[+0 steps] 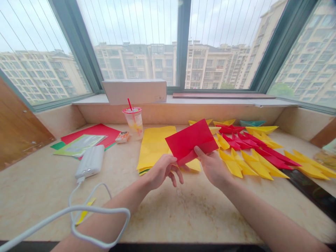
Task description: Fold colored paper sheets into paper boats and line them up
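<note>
A folded sheet of red paper [193,140] is held up above the counter, tilted, its right side higher. My right hand [214,166] grips its lower right edge, thumb on the front face. At the lower left corner, my left hand [166,168] pinches the paper between thumb and index finger, with the other fingers hanging loose below. Behind the red paper lies a stack of yellow paper [156,143] with a green edge underneath. To the right stand several folded yellow paper boats [233,162] and red paper boats [243,140].
A lidded plastic cup with a red straw [133,122] stands behind a small orange-white packet [122,137]. A white power bank [90,161] trails a looping white cable [99,210] near my left forearm. A black phone [312,189] lies at the right. Red sheets [91,133] lie left.
</note>
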A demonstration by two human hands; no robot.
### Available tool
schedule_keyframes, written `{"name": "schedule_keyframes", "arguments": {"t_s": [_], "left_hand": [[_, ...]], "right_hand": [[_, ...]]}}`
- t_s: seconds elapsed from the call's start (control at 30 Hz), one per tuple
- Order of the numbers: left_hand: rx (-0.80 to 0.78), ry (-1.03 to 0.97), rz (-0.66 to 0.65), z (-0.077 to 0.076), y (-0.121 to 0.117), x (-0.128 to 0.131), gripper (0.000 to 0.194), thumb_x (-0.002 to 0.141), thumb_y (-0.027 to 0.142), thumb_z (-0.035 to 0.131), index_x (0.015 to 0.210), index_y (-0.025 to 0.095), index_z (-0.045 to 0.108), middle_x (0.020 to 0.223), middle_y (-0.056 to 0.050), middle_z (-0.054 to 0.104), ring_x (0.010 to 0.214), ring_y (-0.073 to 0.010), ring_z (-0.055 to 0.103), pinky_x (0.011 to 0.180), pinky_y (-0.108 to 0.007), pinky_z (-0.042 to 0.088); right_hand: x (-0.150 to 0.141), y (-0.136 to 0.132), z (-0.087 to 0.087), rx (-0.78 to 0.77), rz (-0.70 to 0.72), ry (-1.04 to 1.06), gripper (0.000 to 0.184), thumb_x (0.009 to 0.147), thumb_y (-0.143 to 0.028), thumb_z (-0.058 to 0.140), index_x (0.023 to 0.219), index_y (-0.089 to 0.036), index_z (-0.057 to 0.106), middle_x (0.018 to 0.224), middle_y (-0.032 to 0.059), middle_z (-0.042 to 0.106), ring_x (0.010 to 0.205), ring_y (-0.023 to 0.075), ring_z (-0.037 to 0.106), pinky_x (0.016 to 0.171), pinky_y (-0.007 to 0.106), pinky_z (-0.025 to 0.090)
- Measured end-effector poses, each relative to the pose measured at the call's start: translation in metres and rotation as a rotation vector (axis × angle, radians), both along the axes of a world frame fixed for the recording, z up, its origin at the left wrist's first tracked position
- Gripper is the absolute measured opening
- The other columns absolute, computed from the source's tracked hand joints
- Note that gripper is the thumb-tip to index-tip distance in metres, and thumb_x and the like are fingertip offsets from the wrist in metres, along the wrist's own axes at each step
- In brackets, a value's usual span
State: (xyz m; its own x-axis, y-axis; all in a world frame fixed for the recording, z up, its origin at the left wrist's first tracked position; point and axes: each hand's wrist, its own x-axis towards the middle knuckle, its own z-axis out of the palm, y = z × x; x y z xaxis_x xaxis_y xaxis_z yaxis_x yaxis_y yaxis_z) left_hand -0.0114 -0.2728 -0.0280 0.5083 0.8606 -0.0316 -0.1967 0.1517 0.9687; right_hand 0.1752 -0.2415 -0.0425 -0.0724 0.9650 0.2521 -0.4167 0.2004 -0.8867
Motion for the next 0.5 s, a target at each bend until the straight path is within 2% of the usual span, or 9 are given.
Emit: {"name": "schedule_keyframes", "arguments": {"t_s": [0.1,0.17,0.37,0.5], "left_hand": [[-0.019,-0.022,-0.025,-0.002,-0.002,0.001,0.063,0.088,0.061,0.044,0.120,0.010,0.060,0.104,-0.020,0.073,0.057,-0.0199,0.069,0.038,-0.023,0.047],[-0.013,0.003,-0.013,-0.001,-0.004,0.003,0.068,0.087,0.067,0.046,0.125,0.012,0.057,0.104,-0.019,0.073,0.057,-0.0198,0.069,0.039,-0.023,0.048],[-0.002,0.127,0.070,0.002,-0.009,0.006,0.048,0.085,0.050,0.064,0.114,0.012,0.060,0.095,-0.015,0.075,0.050,-0.0139,0.065,0.040,-0.019,0.044],[0.031,0.132,0.108,0.003,-0.010,0.009,0.039,0.082,0.041,0.068,0.106,0.012,0.062,0.092,-0.013,0.075,0.052,-0.0157,0.067,0.042,-0.021,0.046]], "right_hand": [[-0.001,-0.003,0.002,0.041,0.009,-0.046,0.034,0.077,-0.040,0.078,0.106,-0.024,0.071,0.113,0.0046,0.074,0.108,0.0268,0.065,0.101,0.045,0.046],[-0.003,-0.006,0.004,0.075,0.031,-0.102,0.030,0.078,-0.039,0.077,0.103,-0.024,0.072,0.108,0.0039,0.075,0.103,0.0264,0.066,0.097,0.044,0.048],[-0.006,-0.013,0.008,0.117,0.061,-0.249,0.018,0.078,-0.038,0.074,0.091,-0.026,0.074,0.099,0.0024,0.075,0.093,0.0262,0.067,0.089,0.041,0.051],[-0.006,-0.012,0.008,0.129,0.022,-0.242,0.021,0.077,-0.038,0.076,0.093,-0.025,0.074,0.099,0.0020,0.076,0.092,0.0255,0.067,0.088,0.040,0.051]]}}
